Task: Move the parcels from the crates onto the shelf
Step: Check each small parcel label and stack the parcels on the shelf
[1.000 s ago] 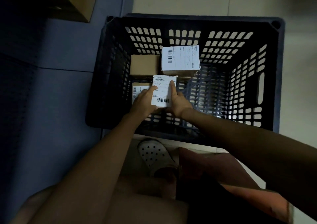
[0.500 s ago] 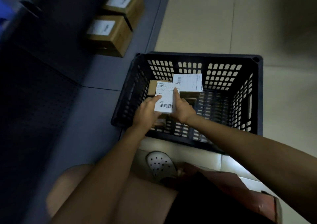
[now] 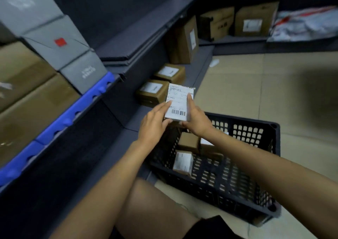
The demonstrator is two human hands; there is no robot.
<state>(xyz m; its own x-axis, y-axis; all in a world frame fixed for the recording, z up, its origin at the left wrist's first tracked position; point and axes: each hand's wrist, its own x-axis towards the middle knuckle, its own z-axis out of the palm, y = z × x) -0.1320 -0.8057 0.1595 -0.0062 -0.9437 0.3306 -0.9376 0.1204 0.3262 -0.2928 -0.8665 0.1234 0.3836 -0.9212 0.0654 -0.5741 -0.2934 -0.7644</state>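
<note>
Two hands grip parcel — long axis upright, label toward camera.

A black perforated plastic crate stands on the tiled floor, just right of the dark metal shelf unit. Inside it, toward its left wall, lie a plain brown cardboard box and, nearer the camera, a white-labelled small box. Above the crate's far left corner, a small white-labelled cardboard parcel sits between the left hand and the right hand. Behind the parcel, on the lowest shelf, two flat brown labelled boxes lie one behind the other, with taller brown cartons farther back. On the upper shelf at the left, grey boxes sit on brown cartons.
</note>
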